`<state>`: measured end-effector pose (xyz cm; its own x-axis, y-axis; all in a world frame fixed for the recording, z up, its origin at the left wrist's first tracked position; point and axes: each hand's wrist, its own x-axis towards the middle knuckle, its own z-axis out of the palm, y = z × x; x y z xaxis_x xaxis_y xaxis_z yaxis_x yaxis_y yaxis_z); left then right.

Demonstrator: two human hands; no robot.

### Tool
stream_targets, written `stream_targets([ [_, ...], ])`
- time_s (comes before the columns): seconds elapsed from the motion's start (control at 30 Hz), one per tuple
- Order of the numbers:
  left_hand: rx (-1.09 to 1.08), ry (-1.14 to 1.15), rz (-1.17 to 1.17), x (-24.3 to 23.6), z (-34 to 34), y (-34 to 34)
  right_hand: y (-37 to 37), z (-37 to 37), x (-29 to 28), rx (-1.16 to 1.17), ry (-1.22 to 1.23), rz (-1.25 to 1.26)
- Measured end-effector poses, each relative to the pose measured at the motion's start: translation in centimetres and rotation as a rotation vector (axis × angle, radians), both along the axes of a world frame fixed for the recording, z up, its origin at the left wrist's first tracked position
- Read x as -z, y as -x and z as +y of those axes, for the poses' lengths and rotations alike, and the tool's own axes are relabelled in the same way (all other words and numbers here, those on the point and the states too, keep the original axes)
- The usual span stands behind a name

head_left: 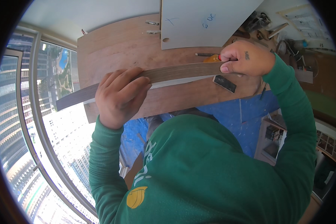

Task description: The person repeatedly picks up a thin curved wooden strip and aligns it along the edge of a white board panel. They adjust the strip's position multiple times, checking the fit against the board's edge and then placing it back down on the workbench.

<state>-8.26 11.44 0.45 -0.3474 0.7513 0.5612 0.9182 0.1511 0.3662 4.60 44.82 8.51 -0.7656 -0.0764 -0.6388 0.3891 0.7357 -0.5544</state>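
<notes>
A long, thin brown wood-grain strip (pixel 183 72) runs sideways above the wooden worktop, its left end reaching past the table toward the window. My left hand (pixel 117 95) is closed over the strip left of its middle, fingers curled across its face. At the right end, my right hand (pixel 248 59) pinches it between thumb and bent fingers. A white edge (pixel 171 82) shows just below the strip; what it belongs to is mostly hidden. Near my right hand lie a yellow-handled tool (pixel 212 58), partly covered by that hand, and a dark rectangular block (pixel 224 83).
The wooden worktop (pixel 112 48) carries a white panel (pixel 198 30) with blue pen marks and a round hole. Metal hinges (pixel 153 28) lie beside it. Assorted tools clutter the far right. Blue sheeting (pixel 227 112) covers the floor; a tall window (pixel 37 112) stands left.
</notes>
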Motion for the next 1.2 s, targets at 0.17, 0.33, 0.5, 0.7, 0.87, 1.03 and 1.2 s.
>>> stream_targets([
  [0.17,0.004,-0.015,-0.025,0.5,-0.1,0.0,0.0,0.3,0.3,0.018,0.015,-0.022],
  [0.33,-0.010,0.014,-0.027,0.3,-0.1,-0.1,0.0,0.6,0.0,0.032,-0.067,-0.036],
  [0.5,-0.005,0.014,-0.022,0.2,0.1,0.0,-0.8,3.0,0.8,-0.041,-0.010,0.077],
  [0.7,-0.008,0.031,-0.003,0.0,0.1,-0.1,-0.9,2.5,1.0,-0.004,0.000,0.076],
  [0.87,-0.004,0.028,-0.007,0.1,0.0,-0.1,-1.0,2.3,0.9,-0.011,-0.030,0.080],
  [1.03,-0.006,0.026,-0.011,0.1,0.0,-0.2,-1.1,2.6,1.5,-0.001,0.005,0.091],
  [1.2,-0.004,0.026,-0.021,0.1,-0.1,-0.2,-0.9,3.1,1.9,-0.021,0.006,0.060],
])
